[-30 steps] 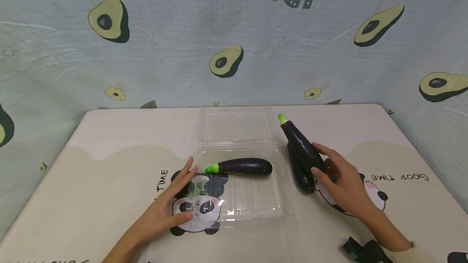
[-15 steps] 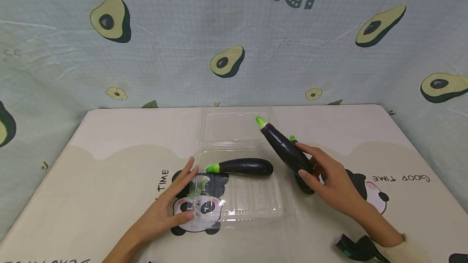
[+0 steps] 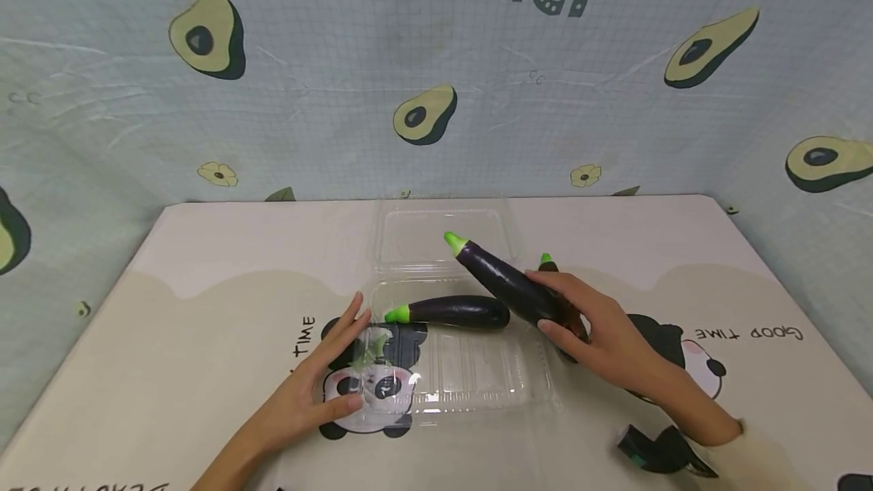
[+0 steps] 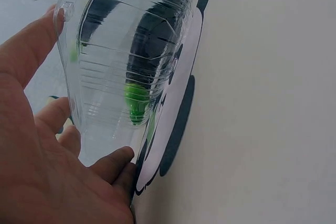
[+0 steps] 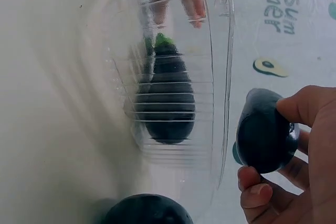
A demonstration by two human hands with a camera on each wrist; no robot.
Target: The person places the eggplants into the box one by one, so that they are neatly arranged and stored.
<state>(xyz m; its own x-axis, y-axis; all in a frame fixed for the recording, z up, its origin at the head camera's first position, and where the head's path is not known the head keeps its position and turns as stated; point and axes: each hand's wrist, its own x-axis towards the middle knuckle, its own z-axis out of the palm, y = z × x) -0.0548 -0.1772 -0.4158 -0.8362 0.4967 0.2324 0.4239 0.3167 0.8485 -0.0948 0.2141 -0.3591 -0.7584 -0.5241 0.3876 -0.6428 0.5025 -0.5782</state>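
Note:
My right hand (image 3: 600, 332) grips the thick end of an eggplant (image 3: 501, 279), whose green stem points to the far left. The right wrist view shows the thumb and fingers around this held eggplant (image 5: 265, 132), raised beside the box wall. Inside the clear plastic box (image 3: 470, 392) lies a second eggplant (image 3: 457, 311), stem to the left. A third eggplant (image 3: 548, 264) lies on the table right of the box, mostly hidden behind my right hand. My left hand (image 3: 307, 392) rests at the box's left side with fingers spread; in the left wrist view its fingers (image 4: 39, 38) touch the rim.
The box's clear lid (image 3: 423, 237) lies folded back toward the far table edge. A black strap-like object (image 3: 658, 451) is by my right forearm. A printed cloth (image 3: 327, 120) with avocados hangs behind the table (image 3: 204, 370).
My right hand has carried the held eggplant leftward, off the one beside the box and over the box's right part. My left hand stays in place.

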